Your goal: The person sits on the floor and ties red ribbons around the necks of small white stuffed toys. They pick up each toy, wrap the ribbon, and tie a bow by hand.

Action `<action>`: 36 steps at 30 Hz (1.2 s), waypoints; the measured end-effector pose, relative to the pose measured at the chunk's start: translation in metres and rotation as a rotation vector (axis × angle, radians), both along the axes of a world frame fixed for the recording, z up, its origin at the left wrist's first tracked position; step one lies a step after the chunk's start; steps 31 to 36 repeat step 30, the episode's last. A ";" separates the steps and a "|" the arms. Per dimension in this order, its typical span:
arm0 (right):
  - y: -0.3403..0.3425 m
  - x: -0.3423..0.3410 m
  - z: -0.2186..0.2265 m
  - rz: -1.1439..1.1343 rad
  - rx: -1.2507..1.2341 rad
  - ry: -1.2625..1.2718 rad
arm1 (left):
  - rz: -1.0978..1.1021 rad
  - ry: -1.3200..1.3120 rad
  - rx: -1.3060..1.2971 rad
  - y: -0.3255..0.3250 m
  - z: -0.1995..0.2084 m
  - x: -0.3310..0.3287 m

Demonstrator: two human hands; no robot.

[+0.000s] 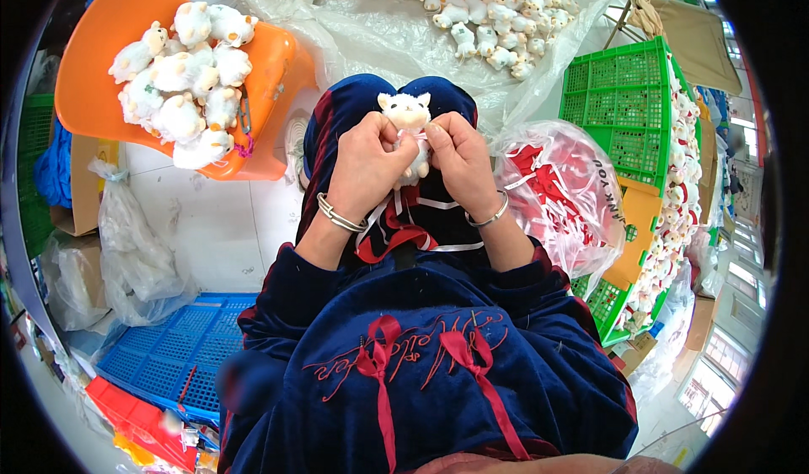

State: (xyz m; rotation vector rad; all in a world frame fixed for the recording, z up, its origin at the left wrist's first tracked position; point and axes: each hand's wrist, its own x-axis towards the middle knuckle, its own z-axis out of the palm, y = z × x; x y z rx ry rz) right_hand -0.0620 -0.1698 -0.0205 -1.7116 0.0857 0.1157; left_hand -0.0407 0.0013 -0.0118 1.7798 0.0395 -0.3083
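Observation:
A small white plush toy (408,113) with pointed ears stands upright between my hands, above my knees, its head toward the far side. My left hand (368,155) is closed at the toy's left side, thumb and forefinger pinched at its neck. On the other side my right hand (462,155) pinches at the neck as well. A thin pale pinkish strip shows between the fingertips; its ends are hidden by the fingers. Red and white ribbons (406,236) lie in my lap, just below the toy.
At the left an orange chair (97,53) bears a heap of similar plush toys (181,82) and a small tool. More toys (497,19) lie on plastic sheeting ahead. To my right are a clear bag of red pieces (548,187) and a green crate (615,112). A blue crate (173,348) sits lower left.

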 end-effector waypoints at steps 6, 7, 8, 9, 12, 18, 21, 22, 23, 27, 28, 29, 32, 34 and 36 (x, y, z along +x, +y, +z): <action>-0.005 0.003 0.004 -0.011 0.184 0.117 | -0.024 -0.014 -0.064 0.003 -0.005 -0.004; -0.009 0.004 0.008 -0.009 0.193 0.139 | -0.014 0.028 -0.143 0.004 -0.008 -0.005; -0.011 0.004 0.011 -0.010 0.203 0.163 | -0.007 0.072 -0.221 0.006 -0.008 -0.007; -0.012 0.003 0.014 -0.022 0.214 0.166 | 0.001 0.115 -0.299 0.008 -0.008 -0.008; -0.019 -0.003 0.016 -0.001 0.208 0.180 | -0.006 0.129 -0.285 0.013 -0.008 -0.015; -0.014 -0.018 0.020 0.035 0.156 0.094 | -0.136 0.023 -0.029 0.013 0.005 -0.022; -0.022 -0.021 0.013 0.087 0.122 0.102 | -0.101 -0.030 -0.095 0.011 0.001 -0.022; -0.023 -0.021 0.012 0.101 0.075 0.094 | -0.064 -0.023 -0.171 0.010 0.003 -0.023; -0.023 -0.021 0.012 0.115 0.031 0.085 | -0.051 -0.025 -0.198 0.010 0.001 -0.024; -0.016 -0.022 0.018 0.130 -0.075 0.040 | 0.005 -0.097 -0.200 0.008 -0.011 -0.028; -0.018 -0.021 0.019 0.153 -0.105 0.050 | 0.019 -0.167 -0.177 0.008 -0.016 -0.029; -0.018 -0.020 0.023 0.188 -0.165 0.049 | 0.032 -0.235 -0.155 0.007 -0.018 -0.029; -0.018 -0.017 0.030 0.223 -0.225 0.047 | 0.042 -0.270 -0.122 0.007 -0.018 -0.030; -0.018 -0.017 0.030 0.223 -0.225 0.047 | 0.042 -0.270 -0.122 0.007 -0.018 -0.030; -0.018 -0.017 0.030 0.223 -0.225 0.047 | 0.042 -0.270 -0.122 0.007 -0.018 -0.030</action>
